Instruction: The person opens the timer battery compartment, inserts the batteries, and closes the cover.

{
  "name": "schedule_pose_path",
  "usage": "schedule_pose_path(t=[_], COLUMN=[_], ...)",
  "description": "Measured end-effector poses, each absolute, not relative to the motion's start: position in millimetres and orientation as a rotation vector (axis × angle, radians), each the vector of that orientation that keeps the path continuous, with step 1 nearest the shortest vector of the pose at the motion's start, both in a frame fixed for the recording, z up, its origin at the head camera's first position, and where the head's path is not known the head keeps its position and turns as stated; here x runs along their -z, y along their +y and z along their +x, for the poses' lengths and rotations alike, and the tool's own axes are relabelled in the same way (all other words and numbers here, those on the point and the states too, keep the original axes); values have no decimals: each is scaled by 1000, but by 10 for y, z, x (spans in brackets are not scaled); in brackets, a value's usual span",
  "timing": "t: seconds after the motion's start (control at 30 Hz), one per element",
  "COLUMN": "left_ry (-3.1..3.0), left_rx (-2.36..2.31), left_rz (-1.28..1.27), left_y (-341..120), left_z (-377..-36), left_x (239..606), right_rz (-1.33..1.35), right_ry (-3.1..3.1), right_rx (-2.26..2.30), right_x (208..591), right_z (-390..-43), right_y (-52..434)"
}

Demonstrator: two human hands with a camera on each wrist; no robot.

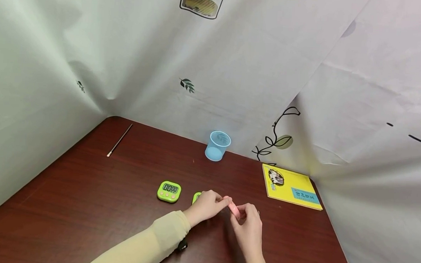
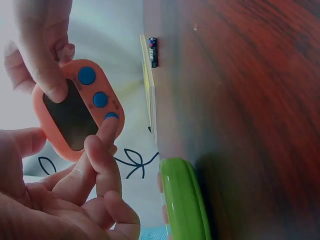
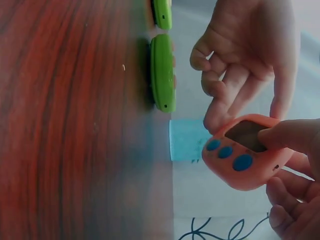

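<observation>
Between the two hands, raised off the table, is a salmon-pink digital timer (image 2: 70, 112) with a dark blank screen and three blue buttons. My right hand (image 1: 248, 227) grips one end, its thumb lying on the screen (image 3: 245, 135). At the other end my left hand (image 1: 207, 206) pinches the casing, one fingertip touching an end blue button (image 2: 111, 116). In the head view the timer (image 1: 233, 209) shows edge-on. A green timer (image 1: 169, 191) with lit digits lies left of the hands. My left hand mostly covers a second green timer (image 1: 195, 197).
A translucent blue cup (image 1: 214, 151) stands at the table's back edge. To the right lies a yellow book (image 1: 289, 186), and a small dark battery (image 2: 153, 52) appears near it in the left wrist view. A thin white-tipped rod (image 1: 120, 140) lies far left. Pale curtains surround the brown table (image 1: 69, 204).
</observation>
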State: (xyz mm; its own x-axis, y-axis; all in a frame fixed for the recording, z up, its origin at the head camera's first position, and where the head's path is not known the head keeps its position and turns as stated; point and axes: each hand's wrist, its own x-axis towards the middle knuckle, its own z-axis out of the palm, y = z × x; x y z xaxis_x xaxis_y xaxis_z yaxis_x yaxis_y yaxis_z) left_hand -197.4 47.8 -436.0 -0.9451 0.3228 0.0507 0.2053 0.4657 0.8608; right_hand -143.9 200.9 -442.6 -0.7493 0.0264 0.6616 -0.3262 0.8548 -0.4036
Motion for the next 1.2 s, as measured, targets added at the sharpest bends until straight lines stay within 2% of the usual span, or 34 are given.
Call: schedule_pose_path(t=[0.37, 0.63, 1.2], left_ry=[2448, 2423, 2121], left_rx=[-1504, -1586, -1778], left_rz=[355, 399, 484], left_y=[404, 445, 299], left_z=[-2037, -2026, -2092], left_x=[4245, 4298, 4234], right_rz=[340, 449, 479], right_ry=[-2256, -2240, -2285], right_rx=[-503, -478, -591], right_x=[4367, 4356, 4332], right_z=[-1392, -1398, -1404], right_y=[1879, 1852, 1895])
